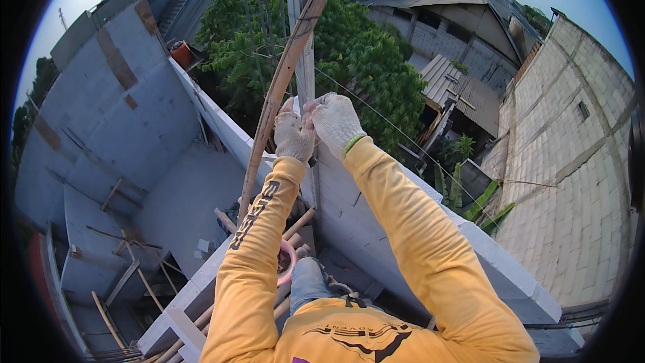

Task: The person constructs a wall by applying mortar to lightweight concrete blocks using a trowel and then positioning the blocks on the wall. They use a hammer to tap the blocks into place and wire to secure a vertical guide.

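Observation:
Both hands wear knitted white gloves and meet at an upright pale timber post [299,40] in the upper middle. My left hand [293,134] is closed just left of my right hand [334,122], which pinches at the post; what their fingers hold is too small or hidden to make out. A long brown plank [275,121] leans beside the post, left of my left hand, with a thin wire looped near its top. Vertical rebar [259,27] stands behind the plank. The post rises beside a pale block wall [376,215] under my arms.
Bamboo poles [299,222] and a pink pail [290,259] are below me by my jeans-clad leg. A deep walled space with a concrete floor [175,195] drops away left. Trees, tin roofs and a tall block wall [564,181] lie beyond, and a wire runs diagonally right.

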The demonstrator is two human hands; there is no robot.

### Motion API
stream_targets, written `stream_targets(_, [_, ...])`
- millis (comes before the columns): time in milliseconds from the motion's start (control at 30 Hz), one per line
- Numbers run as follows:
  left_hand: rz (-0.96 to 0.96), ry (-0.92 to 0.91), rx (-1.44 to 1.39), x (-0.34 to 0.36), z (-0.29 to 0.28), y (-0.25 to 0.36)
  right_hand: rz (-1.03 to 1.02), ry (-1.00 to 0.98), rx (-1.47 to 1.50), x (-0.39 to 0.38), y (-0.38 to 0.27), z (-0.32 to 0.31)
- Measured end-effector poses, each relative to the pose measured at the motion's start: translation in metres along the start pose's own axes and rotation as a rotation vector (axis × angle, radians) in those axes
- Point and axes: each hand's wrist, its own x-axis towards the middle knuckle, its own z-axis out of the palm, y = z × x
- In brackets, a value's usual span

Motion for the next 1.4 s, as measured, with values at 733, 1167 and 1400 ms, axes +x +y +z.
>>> stream_targets(733, [-0.811, -0.341, -0.834, 0.041, 0.056, -0.054, -0.153, -0.128, 0.137, -0.024, -0.02, -0.013])
stream_targets(1167, [-0.497, -0.407, -0.126, 0.06, 0.035, 0.007, -0.322, 0.161, -0.924, 0.0, -0.047, -0.071])
stream_targets(1400, [-0.5, -0.405, -0.113, 0.061, 0.031, 0.015, -0.166, -0.144, -0.762, -0.001, -0.078, -0.074])
